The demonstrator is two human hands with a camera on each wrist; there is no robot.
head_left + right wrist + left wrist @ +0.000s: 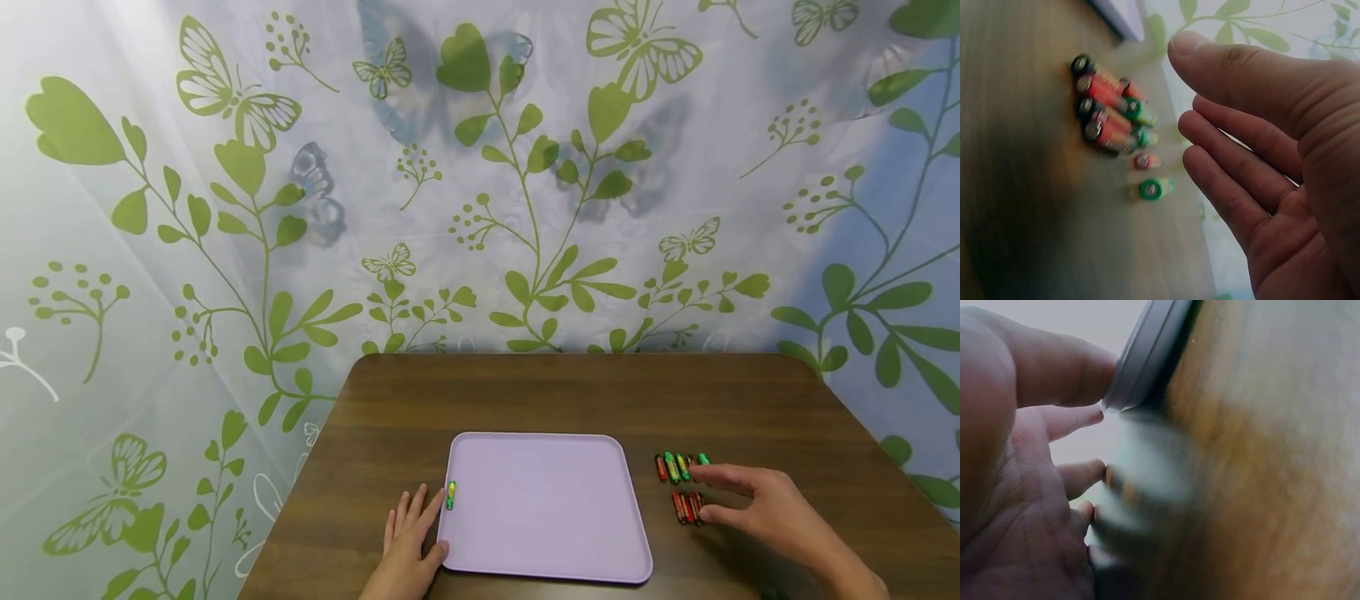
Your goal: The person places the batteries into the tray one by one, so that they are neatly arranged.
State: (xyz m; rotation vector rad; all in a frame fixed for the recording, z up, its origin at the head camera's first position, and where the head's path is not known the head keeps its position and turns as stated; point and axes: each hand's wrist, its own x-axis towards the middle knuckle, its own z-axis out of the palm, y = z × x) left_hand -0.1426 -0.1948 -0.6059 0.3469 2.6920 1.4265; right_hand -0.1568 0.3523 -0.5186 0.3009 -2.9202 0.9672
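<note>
Left hand spread, fingers fairly straight, thumb touching left rim of lilac tray, gripping nothing; probably steadying it. One green-yellow battery inside tray along that rim. Right hand half-open, empty, at two battery rows on table, right of tray: far row, near row; likely grouped for easy reach. Fingers partly hide far row; labels too blurred to read.
</note>
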